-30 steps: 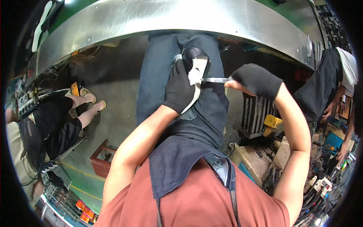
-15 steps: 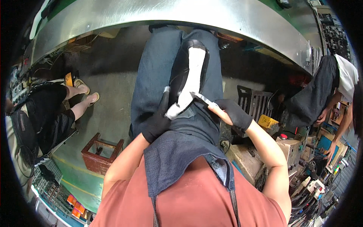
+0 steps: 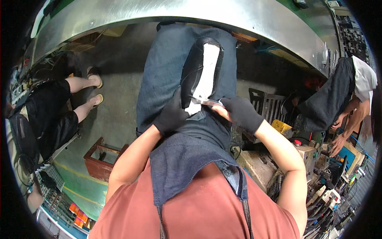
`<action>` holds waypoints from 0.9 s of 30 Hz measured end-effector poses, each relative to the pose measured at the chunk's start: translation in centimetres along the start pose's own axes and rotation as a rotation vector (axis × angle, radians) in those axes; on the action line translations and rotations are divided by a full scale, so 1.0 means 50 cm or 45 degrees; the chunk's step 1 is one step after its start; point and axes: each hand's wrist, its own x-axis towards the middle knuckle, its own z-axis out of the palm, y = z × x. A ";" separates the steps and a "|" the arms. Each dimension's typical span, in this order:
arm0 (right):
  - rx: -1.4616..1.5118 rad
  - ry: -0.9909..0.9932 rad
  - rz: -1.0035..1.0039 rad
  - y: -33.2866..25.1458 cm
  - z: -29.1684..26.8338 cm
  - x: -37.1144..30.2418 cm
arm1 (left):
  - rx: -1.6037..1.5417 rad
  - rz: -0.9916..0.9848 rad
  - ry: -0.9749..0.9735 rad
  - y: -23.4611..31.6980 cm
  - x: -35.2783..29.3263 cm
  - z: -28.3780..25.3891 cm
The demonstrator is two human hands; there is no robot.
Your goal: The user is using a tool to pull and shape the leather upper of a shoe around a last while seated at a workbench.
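On my lap lies a black shoe upper (image 3: 190, 73), underside up, with a long white insole strip (image 3: 208, 69) along its middle. My left hand (image 3: 172, 112), in a black glove, is closed around the near left end of the shoe upper. My right hand (image 3: 242, 113), gloved in black with a bare digit showing, grips a slim silvery knife-like tool (image 3: 207, 102). The tool's tip lies across the near part of the white strip. Its exact kind is hard to make out. A denim apron (image 3: 183, 163) lies below my hands.
A shiny metal bench edge (image 3: 167, 14) curves across ahead of my knees. At left stand a brown wooden stool (image 3: 99, 167) and a seated person (image 3: 47, 115). On the right are a dark plastic crate (image 3: 268, 107), machinery (image 3: 258, 167) and another person's hands (image 3: 338, 143).
My right hand has shifted slightly left, bringing the tool flatter across the strip. My left hand has moved up and right along the shoe upper. The person at left has moved their feet.
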 end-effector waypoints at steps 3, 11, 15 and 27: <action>-0.009 0.107 -0.147 0.033 0.043 0.000 | 0.100 -0.025 0.041 -0.037 -0.006 -0.005; -0.040 0.137 -0.224 0.082 0.068 0.006 | -0.254 -0.241 -0.082 -0.027 0.000 -0.022; -0.017 0.132 -0.242 0.084 0.053 0.010 | -0.482 -0.299 0.165 -0.029 0.051 0.038; 0.050 -0.164 -0.327 -0.068 -0.178 0.019 | 0.217 0.163 0.399 -0.145 0.062 0.051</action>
